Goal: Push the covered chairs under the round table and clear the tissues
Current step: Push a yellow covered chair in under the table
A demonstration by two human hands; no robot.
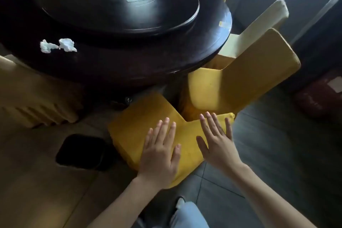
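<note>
1. The back of the near yellow-covered chair [129, 135] is being pressed by the left hand [160, 153], fingers straight and spread.
2. The right hand [217, 141], fingers likewise extended, is being laid flat on the same chair back, further right.
3. A second yellow-covered chair [240, 83] is being shown just beyond, its seat partly under the round table [166, 57].
4. Two crumpled tissues [58, 45] are lying on the table's left side.
5. A dark bin [81, 151] is seen left of the near chair.
</note>
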